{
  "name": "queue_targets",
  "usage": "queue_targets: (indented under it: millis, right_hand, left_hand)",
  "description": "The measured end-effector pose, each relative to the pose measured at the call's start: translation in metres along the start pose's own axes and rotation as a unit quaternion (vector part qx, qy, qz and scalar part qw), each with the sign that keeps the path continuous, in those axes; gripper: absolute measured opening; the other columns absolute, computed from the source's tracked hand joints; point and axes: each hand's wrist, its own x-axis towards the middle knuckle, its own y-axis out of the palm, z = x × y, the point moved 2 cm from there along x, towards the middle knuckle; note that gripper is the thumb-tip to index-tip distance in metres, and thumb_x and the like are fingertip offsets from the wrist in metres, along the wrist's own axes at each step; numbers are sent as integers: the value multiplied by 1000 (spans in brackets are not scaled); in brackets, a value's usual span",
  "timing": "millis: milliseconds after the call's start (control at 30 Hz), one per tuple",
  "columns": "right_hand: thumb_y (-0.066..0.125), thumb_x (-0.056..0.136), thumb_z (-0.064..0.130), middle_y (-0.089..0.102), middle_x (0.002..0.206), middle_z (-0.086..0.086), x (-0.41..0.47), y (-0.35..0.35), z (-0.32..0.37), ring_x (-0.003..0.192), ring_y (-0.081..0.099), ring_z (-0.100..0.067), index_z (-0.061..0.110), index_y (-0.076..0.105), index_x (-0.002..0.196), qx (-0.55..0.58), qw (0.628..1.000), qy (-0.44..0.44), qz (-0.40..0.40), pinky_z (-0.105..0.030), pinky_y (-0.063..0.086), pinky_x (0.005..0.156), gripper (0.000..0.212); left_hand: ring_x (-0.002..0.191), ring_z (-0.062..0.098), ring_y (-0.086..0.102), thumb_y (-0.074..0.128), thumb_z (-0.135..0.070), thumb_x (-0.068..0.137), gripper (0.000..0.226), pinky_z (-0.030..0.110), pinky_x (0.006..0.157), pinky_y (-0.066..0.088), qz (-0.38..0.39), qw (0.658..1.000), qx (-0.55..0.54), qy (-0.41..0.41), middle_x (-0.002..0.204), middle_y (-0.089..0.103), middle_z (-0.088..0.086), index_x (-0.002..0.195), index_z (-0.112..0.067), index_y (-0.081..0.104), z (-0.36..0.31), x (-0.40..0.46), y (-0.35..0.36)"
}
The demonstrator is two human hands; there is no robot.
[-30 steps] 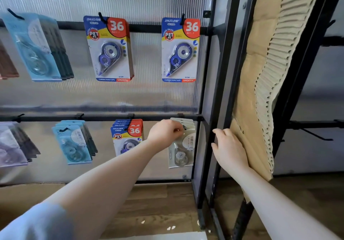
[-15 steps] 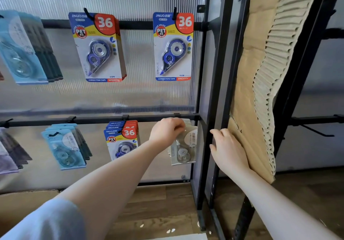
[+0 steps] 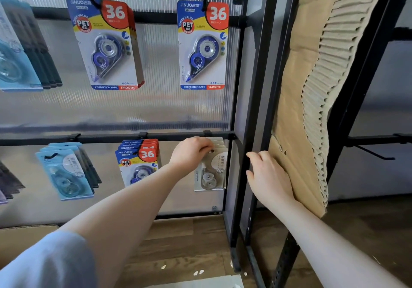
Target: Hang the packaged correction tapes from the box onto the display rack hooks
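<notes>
Right now the left hand (image 3: pixel 191 152) is pinching the top of a pale grey packaged correction tape (image 3: pixel 210 171) hanging on the lower black rack bar (image 3: pixel 107 137) (rightmost hook), while the right hand (image 3: pixel 268 177), fingers loosely bent, is resting against brown folded cardboard (image 3: pixel 294 113).

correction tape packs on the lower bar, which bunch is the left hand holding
The beige packs, rightmost on the lower bar: the left hand pinches their top at the hook; the others hang untouched.

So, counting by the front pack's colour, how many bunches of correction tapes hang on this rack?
Blue-red-yellow "36" card packs: 3
Pale blue card packs: 2
Beige card packs, held by the left hand: 1
Dark packs at the left edge: 1
Total: 7 bunches
</notes>
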Motion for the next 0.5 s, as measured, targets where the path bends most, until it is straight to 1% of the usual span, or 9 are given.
queue_targets:
  millis: [133, 233, 300, 400, 500]
  right_hand:
    - [48, 96, 23, 47, 124, -3, 0, 0, 0, 101, 55, -15, 19, 40, 133, -7, 1000, -1, 4, -22, 49, 75, 38]
    - [48, 95, 24, 47, 124, -3, 1, 0, 0, 101, 55, -15, 19, 40, 133, -10, 1000, -5, 4, -22, 49, 75, 39]
    - [49, 95, 24, 47, 125, -4, 1, 0, 0, 101, 55, -15, 19, 40, 134, -12, 1000, -7, 6, -22, 49, 75, 40]
    - [49, 95, 24, 47, 125, -4, 0, 1, -1, 103, 54, -15, 19, 39, 134, -14, 1000, -6, 8, -22, 48, 76, 40]
    - [49, 95, 24, 47, 127, -4, -1, 2, -2, 108, 52, -17, 19, 39, 136, -15, 1000, -2, 13, -24, 48, 82, 42]
  left_hand:
    - [99, 19, 57, 46, -22, 96, 25, 30, 79, 46, -12, 1000, 10, 8, 112, 65, 1, 109, -17, 66, 1, 1, 3]
    - [99, 18, 56, 45, -24, 97, 26, 24, 72, 40, -26, 999, 35, 4, 112, 63, 0, 112, -19, 65, 2, 4, 5]
    - [97, 19, 55, 45, -25, 97, 26, 25, 70, 40, -41, 998, 45, 2, 110, 62, 1, 113, -20, 65, 3, 4, 6]
    - [98, 20, 54, 45, -25, 97, 26, 29, 70, 44, -64, 997, 49, 3, 109, 60, 3, 114, -20, 64, 2, 0, 7]
    - [103, 19, 51, 46, -28, 96, 28, 28, 72, 42, -71, 996, 50, -9, 113, 58, 2, 118, -19, 61, 2, -7, 7]
